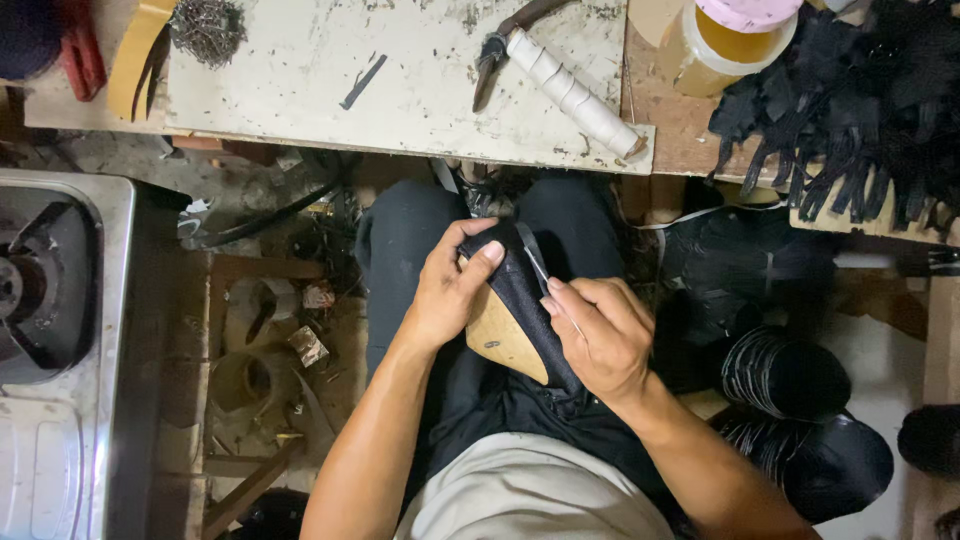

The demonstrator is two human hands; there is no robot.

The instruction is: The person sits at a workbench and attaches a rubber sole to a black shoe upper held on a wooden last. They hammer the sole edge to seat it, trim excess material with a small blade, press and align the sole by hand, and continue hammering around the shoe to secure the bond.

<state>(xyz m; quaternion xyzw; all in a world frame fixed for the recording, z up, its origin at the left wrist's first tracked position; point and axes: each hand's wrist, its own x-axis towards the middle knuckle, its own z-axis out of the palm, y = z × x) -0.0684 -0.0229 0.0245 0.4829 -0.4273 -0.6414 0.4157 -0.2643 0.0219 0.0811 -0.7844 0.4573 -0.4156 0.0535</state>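
A good deal is hard to read from here: the space under the bench is dark, the floor beside the person's knee is a jumble of scraps and tape rolls, and the cable running through it loses itself in shadow. The stove at the left is cut off by the edge, and so is the heap of black strips at the upper right. The stacks of black soles by the person's right leg blur into one another. Over the lap sits the shoe, toe pointing away from the body: a black upper pulled over a pale tan wooden form, whose bare side shows below the left hand; the far end of the upper is covered by fingers. The left hand is wrapped round the shoe from its side, thumb pressed flat on the black top. The right hand is closed round a thin metal blade, its tip lying against the black material just beside the left thumb; the handle is buried in the fist. Up on the bench lie pincers with a white-taped handle, a jar of yellowish glue, only partly in view, and a clump of nails.
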